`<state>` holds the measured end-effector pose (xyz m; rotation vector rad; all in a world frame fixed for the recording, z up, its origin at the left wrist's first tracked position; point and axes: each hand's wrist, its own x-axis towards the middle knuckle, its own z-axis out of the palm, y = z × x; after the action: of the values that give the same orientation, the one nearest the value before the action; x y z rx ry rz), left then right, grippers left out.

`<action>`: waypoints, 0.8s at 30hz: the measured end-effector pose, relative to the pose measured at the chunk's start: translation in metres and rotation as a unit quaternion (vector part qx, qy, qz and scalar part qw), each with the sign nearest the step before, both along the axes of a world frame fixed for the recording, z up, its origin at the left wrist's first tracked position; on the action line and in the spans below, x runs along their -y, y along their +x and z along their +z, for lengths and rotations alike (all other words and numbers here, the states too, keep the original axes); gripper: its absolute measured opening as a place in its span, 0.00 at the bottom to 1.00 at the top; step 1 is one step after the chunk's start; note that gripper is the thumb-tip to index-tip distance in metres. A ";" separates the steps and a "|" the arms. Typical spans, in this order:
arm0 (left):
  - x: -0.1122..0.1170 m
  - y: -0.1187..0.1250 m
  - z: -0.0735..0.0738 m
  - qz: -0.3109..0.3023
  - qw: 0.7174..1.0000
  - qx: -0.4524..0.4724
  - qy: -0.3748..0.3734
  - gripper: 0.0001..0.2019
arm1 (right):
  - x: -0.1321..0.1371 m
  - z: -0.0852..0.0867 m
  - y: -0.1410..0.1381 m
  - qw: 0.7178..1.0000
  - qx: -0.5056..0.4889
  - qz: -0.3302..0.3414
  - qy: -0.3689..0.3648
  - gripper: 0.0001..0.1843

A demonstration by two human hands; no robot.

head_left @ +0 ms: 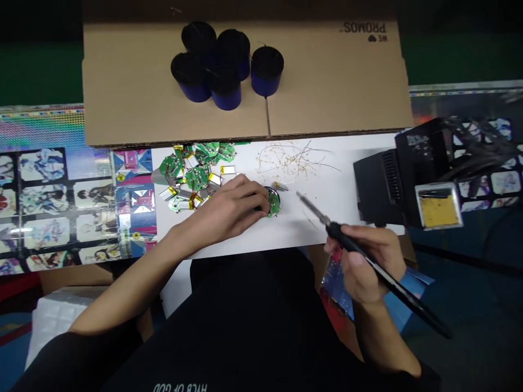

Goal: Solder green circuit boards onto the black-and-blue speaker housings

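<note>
My right hand (368, 261) grips a black soldering iron (347, 239), its metal tip pointing up and left over the white work surface. My left hand (237, 207) is closed around a small round dark-rimmed piece with a green circuit board (274, 202) on its face. The fingers hide most of that piece. A small silver battery (281, 187) with yellow tape lies at its upper edge. Left of my left hand is a pile of green circuit boards (198, 177) with wires and silver batteries (227, 170) attached.
Several black-topped blue cylinders (267, 71) stand on a cardboard box (327, 98) at the back. Loose thin wires (302, 158) and brownish bits lie on the white surface (327, 190). A black soldering station (379, 179) and a yellow sponge tray (439, 211) stand at right.
</note>
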<state>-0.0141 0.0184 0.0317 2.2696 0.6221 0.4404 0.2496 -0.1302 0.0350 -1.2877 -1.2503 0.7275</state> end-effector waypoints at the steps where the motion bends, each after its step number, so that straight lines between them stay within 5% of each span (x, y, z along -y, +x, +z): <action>1: 0.000 0.000 0.000 0.000 1.000 0.001 0.001 0.08 | 0.006 0.001 0.001 1.000 0.018 0.016 -0.003 0.15; 7: 0.002 0.001 0.001 0.003 1.000 -0.005 0.006 0.08 | 0.014 -0.002 -0.007 0.984 0.164 0.065 -0.001 0.17; 24: 0.005 0.003 0.001 0.016 1.000 0.000 0.012 0.08 | 0.006 -0.007 -0.012 0.967 0.230 0.101 0.033 0.20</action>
<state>-0.0113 0.0136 0.0327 2.2851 0.6563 0.4649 0.2377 -0.1358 0.0279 -1.3293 -1.7871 0.5349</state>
